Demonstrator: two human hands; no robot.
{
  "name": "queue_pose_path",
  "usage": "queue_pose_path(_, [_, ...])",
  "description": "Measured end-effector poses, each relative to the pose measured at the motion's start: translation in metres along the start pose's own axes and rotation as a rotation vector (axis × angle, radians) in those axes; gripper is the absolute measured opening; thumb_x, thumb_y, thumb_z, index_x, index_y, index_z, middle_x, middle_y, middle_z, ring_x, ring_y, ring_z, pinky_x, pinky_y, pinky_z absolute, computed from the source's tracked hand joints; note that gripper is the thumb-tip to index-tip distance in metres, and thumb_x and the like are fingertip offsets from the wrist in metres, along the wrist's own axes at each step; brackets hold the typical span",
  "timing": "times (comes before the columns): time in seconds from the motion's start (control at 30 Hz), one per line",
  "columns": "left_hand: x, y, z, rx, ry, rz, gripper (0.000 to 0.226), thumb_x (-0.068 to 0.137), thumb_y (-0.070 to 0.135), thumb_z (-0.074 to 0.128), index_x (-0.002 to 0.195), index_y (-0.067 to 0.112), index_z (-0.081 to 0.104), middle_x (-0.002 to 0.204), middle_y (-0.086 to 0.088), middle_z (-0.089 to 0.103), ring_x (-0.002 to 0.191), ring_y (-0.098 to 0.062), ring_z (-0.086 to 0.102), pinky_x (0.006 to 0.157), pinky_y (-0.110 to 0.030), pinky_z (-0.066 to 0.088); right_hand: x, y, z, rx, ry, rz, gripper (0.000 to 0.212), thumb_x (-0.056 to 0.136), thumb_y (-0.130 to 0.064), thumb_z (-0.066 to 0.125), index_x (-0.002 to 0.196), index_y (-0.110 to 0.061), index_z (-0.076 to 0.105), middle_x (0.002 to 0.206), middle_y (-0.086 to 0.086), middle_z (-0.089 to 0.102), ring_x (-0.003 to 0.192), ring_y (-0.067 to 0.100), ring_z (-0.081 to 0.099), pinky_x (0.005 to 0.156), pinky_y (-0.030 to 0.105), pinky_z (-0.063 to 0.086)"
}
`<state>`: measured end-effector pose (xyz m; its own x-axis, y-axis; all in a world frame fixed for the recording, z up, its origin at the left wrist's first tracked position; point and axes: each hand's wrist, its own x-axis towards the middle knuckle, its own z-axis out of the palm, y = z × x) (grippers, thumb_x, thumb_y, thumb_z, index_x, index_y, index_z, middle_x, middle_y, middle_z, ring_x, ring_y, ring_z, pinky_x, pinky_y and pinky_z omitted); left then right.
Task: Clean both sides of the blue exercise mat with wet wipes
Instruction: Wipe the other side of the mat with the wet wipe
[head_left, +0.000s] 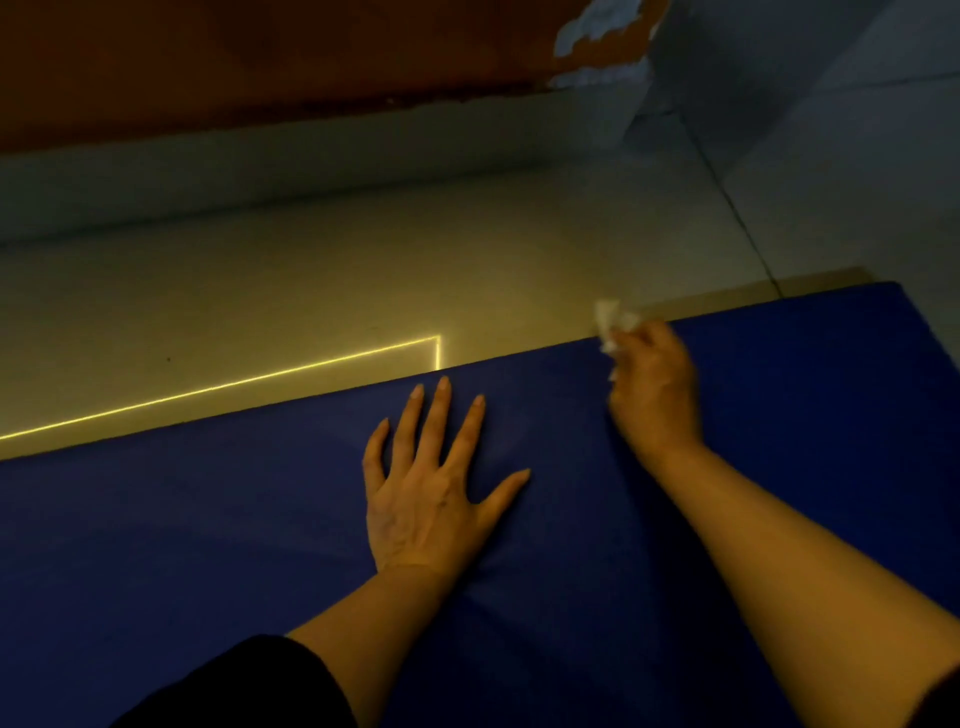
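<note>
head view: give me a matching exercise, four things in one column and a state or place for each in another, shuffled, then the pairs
Things:
1. left hand
2. right hand
3. wipe
4. mat

States:
A. crumpled, at the mat's far edge
B. spread out on the floor
C. flat, fingers spread, pressing the mat
D. gripping the wipe

Pairs: 1-C, 2-D, 3-A, 4-B

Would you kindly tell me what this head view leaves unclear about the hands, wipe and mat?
- Right hand: motion-blurred, so its grip on the wet wipe is indistinct.
- Blue mat: cut off by the frame edges.
- Mat underside: hidden.
- Surface dirt: lighting too dim.
</note>
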<state>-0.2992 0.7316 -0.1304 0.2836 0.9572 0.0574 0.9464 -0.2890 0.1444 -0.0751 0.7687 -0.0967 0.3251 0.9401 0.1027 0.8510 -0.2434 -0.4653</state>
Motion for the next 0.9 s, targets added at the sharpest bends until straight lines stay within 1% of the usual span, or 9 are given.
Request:
queue_pose_path(0.1, [0.001,0.001,0.0,-0.019,0.037,0.036,0.073,0.086,0.074,0.028,0.145,0.032,0.041,0.155,-0.001,0.033,0.144,-0.021,0.021,0.112,-0.042,0.018,0.004,0.005,0.005,-0.03,0.104,0.107,0.021,0.084,0.008,0.051,0.1,0.0,0.059,0.098,0.012,0.052,0.083,0.023,0.051,0.07,0.035,0.049])
queue_pose_path(0.17, [-0.001,0.002,-0.001,-0.039,0.067,0.071,0.068,0.088,0.07,0.032,0.142,0.031,0.047,0.153,-0.001,0.037,0.142,-0.021,0.026,0.109,-0.04,0.021,-0.016,-0.021,0.018,0.004,0.086,0.001,0.033,0.079,0.01,0.052,0.11,0.0,0.062,0.103,0.018,0.053,0.089,0.031,0.053,0.077,0.036,0.048])
queue_pose_path(0.27, [-0.001,0.003,-0.004,-0.036,0.107,0.132,0.061,0.09,0.063,0.035,0.137,0.028,0.053,0.15,-0.002,0.042,0.137,-0.022,0.035,0.105,-0.04,0.029,-0.046,-0.042,0.029,0.045,0.018,-0.245,0.051,0.078,0.011,0.058,0.126,-0.006,0.057,0.099,0.013,0.056,0.086,0.027,0.054,0.078,0.028,0.048])
queue_pose_path(0.37, [0.0,0.002,-0.003,-0.038,0.114,0.182,0.057,0.093,0.059,0.035,0.133,0.026,0.058,0.146,-0.002,0.048,0.133,-0.022,0.042,0.101,-0.04,0.037,-0.036,-0.013,0.016,-0.035,0.012,-0.307,0.04,0.07,0.015,0.059,0.106,0.0,0.066,0.087,0.017,0.054,0.074,0.035,0.055,0.062,0.034,0.046])
queue_pose_path(0.5, [0.0,0.004,-0.004,-0.038,0.108,0.237,0.054,0.094,0.054,0.037,0.132,0.022,0.06,0.14,-0.003,0.054,0.13,-0.025,0.049,0.1,-0.041,0.04,-0.029,0.015,0.001,-0.006,0.151,0.017,0.038,0.071,0.016,0.054,0.104,0.001,0.062,0.1,0.021,0.055,0.083,0.04,0.055,0.066,0.042,0.048])
queue_pose_path(0.53, [0.0,0.004,-0.005,-0.037,0.105,0.249,0.054,0.094,0.053,0.037,0.132,0.021,0.06,0.139,-0.004,0.055,0.129,-0.026,0.05,0.1,-0.041,0.041,-0.038,0.006,0.003,0.027,0.167,0.006,0.034,0.072,0.013,0.053,0.101,0.0,0.063,0.098,0.021,0.055,0.081,0.04,0.055,0.065,0.044,0.049])
queue_pose_path(0.63, [0.001,0.005,-0.005,-0.049,0.099,0.264,0.056,0.093,0.052,0.038,0.13,0.016,0.061,0.137,-0.007,0.057,0.127,-0.029,0.052,0.099,-0.042,0.043,-0.084,-0.036,0.022,0.126,0.102,-0.284,0.017,0.078,-0.006,0.044,0.082,-0.004,0.061,0.081,0.016,0.056,0.066,0.035,0.053,0.059,0.038,0.04])
queue_pose_path(0.7, [0.001,0.006,-0.006,-0.048,0.087,0.264,0.056,0.093,0.052,0.039,0.129,0.015,0.061,0.137,-0.008,0.056,0.128,-0.029,0.051,0.099,-0.042,0.042,-0.106,-0.043,0.025,0.175,0.024,-0.37,0.015,0.078,-0.006,0.043,0.078,-0.005,0.059,0.078,0.014,0.055,0.063,0.032,0.051,0.058,0.032,0.033])
queue_pose_path(0.9, [0.001,0.013,-0.009,-0.04,0.035,0.352,0.052,0.095,0.043,0.039,0.129,0.01,0.06,0.134,-0.013,0.058,0.126,-0.032,0.053,0.099,-0.045,0.044,-0.085,0.013,0.0,0.075,0.198,0.001,0.018,0.076,0.009,0.057,0.091,0.002,0.065,0.094,0.02,0.054,0.075,0.039,0.056,0.061,0.036,0.047])
